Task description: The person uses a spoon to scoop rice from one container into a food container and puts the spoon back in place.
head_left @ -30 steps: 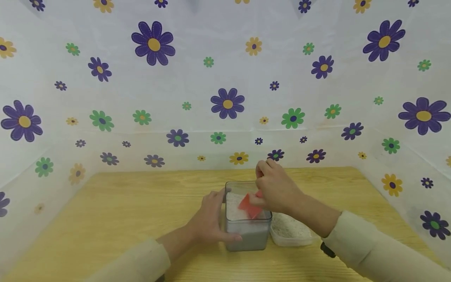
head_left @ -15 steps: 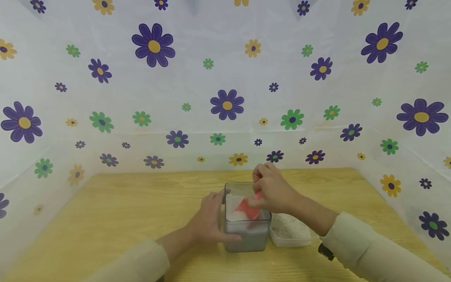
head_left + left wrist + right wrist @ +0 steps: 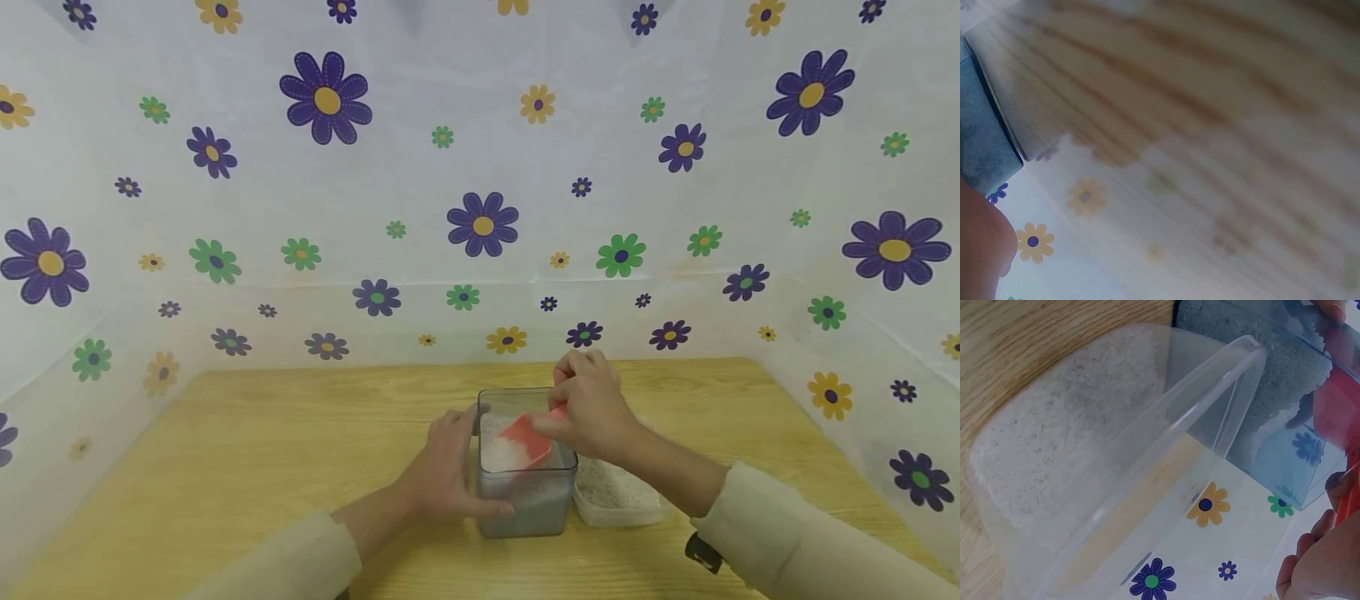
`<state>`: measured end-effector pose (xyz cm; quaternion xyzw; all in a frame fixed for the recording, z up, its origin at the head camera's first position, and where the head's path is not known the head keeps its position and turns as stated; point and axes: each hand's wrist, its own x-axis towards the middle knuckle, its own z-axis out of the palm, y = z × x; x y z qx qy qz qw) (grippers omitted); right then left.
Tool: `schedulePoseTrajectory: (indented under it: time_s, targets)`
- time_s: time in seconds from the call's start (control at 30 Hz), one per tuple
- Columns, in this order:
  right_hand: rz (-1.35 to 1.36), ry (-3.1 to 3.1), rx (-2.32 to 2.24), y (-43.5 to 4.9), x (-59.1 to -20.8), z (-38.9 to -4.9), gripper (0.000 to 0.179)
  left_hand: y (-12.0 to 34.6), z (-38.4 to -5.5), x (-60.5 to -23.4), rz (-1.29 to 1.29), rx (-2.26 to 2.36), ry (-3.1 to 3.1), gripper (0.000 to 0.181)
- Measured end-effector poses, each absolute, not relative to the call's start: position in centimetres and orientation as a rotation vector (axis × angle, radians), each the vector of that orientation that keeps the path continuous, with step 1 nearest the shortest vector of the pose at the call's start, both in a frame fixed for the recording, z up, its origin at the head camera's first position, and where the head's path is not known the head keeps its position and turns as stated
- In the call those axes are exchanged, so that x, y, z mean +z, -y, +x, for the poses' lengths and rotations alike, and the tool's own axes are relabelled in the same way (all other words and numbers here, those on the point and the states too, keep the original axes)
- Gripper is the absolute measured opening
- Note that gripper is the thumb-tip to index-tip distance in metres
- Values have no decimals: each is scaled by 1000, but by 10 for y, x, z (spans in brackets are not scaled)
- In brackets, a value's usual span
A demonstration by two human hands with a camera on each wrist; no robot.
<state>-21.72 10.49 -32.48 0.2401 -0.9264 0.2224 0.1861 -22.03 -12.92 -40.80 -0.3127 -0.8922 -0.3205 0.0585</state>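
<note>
In the head view a clear grey container (image 3: 525,504) stands upright on the table, holding white rice (image 3: 501,446). My left hand (image 3: 442,471) grips its left side, the thumb across the front. Over the container's opening, my right hand (image 3: 592,408) holds a red scoop (image 3: 528,437) by its handle, with the scoop's bowl tilted down at the rice. The right wrist view has the red scoop (image 3: 1338,406) behind the container's clear wall, partly hidden by it. Only a bit of my left hand (image 3: 982,244) appears in the left wrist view, beside the container (image 3: 985,119).
A low clear plastic tub (image 3: 618,518) of rice stands against the container's right side, partly under my right forearm. The wooden table (image 3: 300,450) is enclosed at the back and sides by a white flowered sheet (image 3: 420,183).
My right hand has moved slightly left, then back to the right, with the red scoop shifting and tilting over the rice. The left hand has kept its hold on the container.
</note>
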Motion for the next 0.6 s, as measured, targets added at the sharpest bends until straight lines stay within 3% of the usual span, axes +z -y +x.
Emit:
schedulePoseTrajectory:
  time_s: [0.37,0.6]
  targets:
    - [571,2641,801,-118,-326,-218,34,129,-218,-407,-960,-1003,2676,116]
    - [467,2686,888,-126,-324,-221,39,129,-217,-405,-948,-1014,2707,120]
